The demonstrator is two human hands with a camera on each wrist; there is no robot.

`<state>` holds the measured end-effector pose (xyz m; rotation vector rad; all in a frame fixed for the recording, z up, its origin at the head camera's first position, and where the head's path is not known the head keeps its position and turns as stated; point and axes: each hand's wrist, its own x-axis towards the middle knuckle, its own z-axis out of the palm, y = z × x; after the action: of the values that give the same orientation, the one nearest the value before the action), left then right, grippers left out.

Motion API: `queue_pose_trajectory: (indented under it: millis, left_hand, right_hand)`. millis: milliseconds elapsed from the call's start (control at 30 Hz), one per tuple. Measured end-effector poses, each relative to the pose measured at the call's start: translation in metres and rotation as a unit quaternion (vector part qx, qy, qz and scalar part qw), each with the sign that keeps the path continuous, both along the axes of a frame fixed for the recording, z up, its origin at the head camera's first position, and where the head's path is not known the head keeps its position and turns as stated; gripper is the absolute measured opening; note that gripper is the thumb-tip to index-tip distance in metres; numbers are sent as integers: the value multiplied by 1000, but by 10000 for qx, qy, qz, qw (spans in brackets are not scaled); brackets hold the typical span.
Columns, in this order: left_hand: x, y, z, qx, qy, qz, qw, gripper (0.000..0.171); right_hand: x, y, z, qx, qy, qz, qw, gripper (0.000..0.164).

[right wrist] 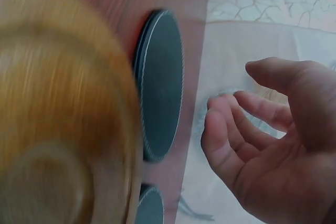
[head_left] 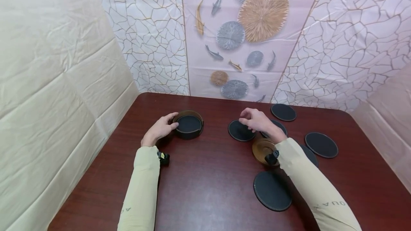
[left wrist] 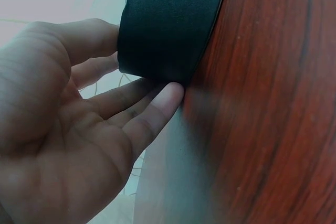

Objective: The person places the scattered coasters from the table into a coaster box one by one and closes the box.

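Note:
On the left of the table, my left hand (head_left: 159, 130) holds the side of a round black coaster holder (head_left: 188, 135) with a brown inner wall. A black disc lies inside it. In the left wrist view, the thumb and fingers (left wrist: 167, 98) spread round the holder's dark outer wall (left wrist: 168, 24), the little finger low by its base. My right hand (head_left: 257, 119) hovers over a black round coaster (head_left: 239, 133) with nothing between its loosely bent fingers. In the right wrist view, thumb and fingertips stand apart, beyond pale-stitched black coasters (right wrist: 163, 87).
A round wooden dish (head_left: 260, 149) lies under the right wrist. Other black coasters lie around it: one in front (head_left: 273, 191), one at the back (head_left: 283, 112), one at the right (head_left: 321, 145), others partly behind the arm. Patterned cloth (head_left: 154, 45) hangs behind the table.

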<state>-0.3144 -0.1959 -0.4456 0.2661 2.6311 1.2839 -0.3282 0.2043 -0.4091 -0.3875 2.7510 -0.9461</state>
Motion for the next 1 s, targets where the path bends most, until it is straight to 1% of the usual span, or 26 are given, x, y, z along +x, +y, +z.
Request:
queue_pose_trajectory:
  millis: [133,233,367,567,767,900,1000]
  left_hand:
    - [1,-1,2,-33,2,-29,10000,56]
    - [2,0,1,25,-36,-36,10000,56]
    - [1,1,1,139,-64,-44,9999,56]
    - [1,1,0,106,-65,-32,9999,56]
    - [1,1,0,82,-53,-16,10000,56]
    - [1,1,0,50,-63,-22,10000,56]
    - [1,1,0,38,-58,-38,10000,56]
  right_hand:
    - [-5,8,-1,394,-7,82,9992,41]
    - [-9,11,-2,644,-128,115,9978,47]
    - [-12,13,-4,928,-332,61,9951,53]
    - [-18,15,-10,1361,-301,44,9902,58]
    - [-21,18,-18,1629,-420,-140,9857,59]
    - [-23,18,-21,1773,-503,-254,9825,58]
    - [-25,19,-22,1757,-559,-307,9824,57]
